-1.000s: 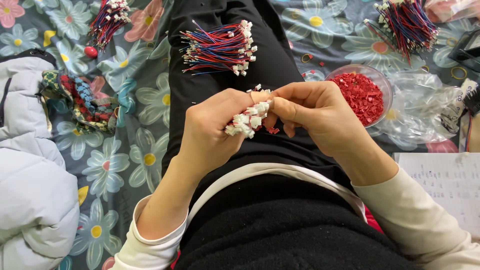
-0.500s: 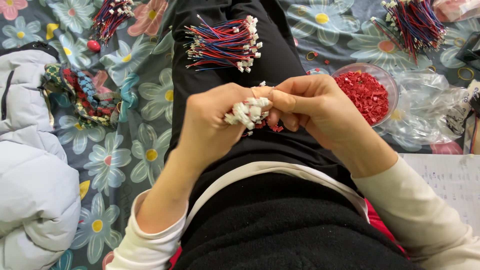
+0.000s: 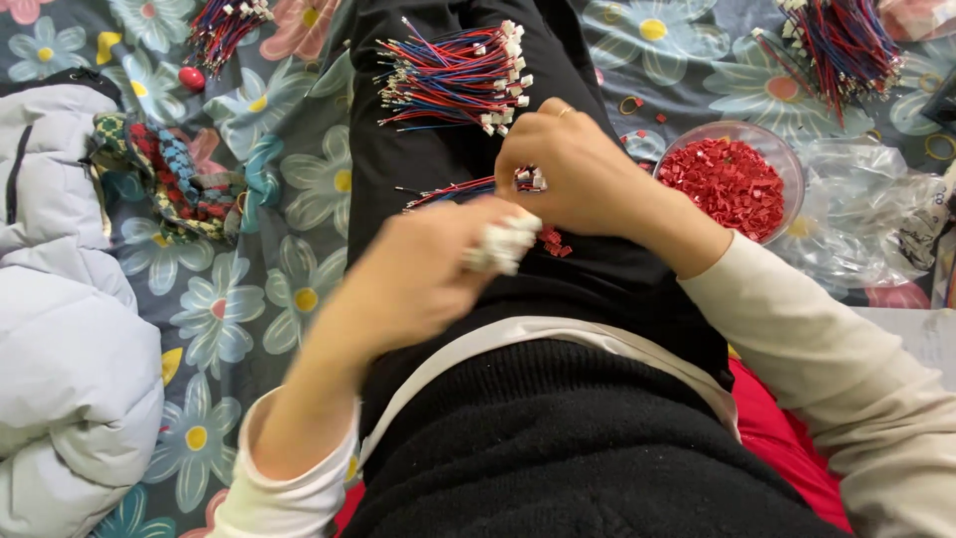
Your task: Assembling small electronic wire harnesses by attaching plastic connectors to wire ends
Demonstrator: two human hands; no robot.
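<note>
My left hand (image 3: 423, 274) is closed around a cluster of white plastic connectors (image 3: 503, 242) with thin wires, held just above my lap. My right hand (image 3: 578, 164) has its fingers pinched on a small wire lead with a white connector (image 3: 528, 180), whose red and blue wires (image 3: 448, 191) trail left across my black trousers. A few small red plastic pieces (image 3: 553, 242) lie on my lap under that hand. Farther up my leg rests a bundle of red, blue and black wires with white connectors (image 3: 453, 78).
A clear bowl (image 3: 787, 159) of small red plastic pieces sits right of my leg, with crumpled clear plastic bags (image 3: 866, 224) beside it. More wire bundles lie at top right (image 3: 836, 45) and top left (image 3: 224, 30). A white padded jacket (image 3: 60, 329) lies left on the flowered blanket (image 3: 269, 289).
My hands have parted. The left dropped lower with the connector cluster, while the right moved up and away, pinching a single wire lead.
</note>
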